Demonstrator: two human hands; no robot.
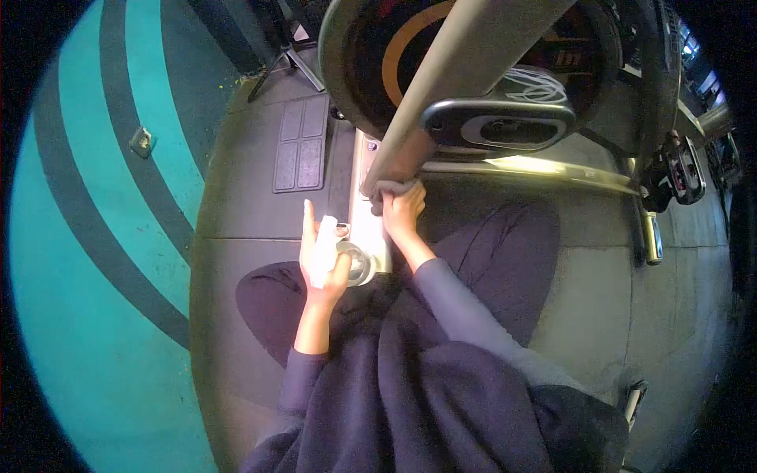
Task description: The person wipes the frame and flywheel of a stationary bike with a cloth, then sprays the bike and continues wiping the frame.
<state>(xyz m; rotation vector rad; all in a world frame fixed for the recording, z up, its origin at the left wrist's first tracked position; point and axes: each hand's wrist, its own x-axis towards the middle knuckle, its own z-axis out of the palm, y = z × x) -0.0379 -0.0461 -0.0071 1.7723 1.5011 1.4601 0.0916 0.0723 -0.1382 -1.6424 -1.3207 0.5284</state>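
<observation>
Dark-clad folded legs [489,264] nearest. Left hand [322,264] between the knees: thumb and fingers gripping a white-and-clear container [325,251], one finger extended forward. Right hand [404,211], slightly farther: fingers curled over a grey cloth [399,187] at the foot of a slanted tube [438,102]. Ahead of left hand, ribbed pad [300,146]; beyond right hand, pedal [501,126], then large wheel [359,59].

Gym, by look — exercise machine [457,63], large wheel [355,63], pedal [690,169] — dark tiled floor [670,315].
</observation>
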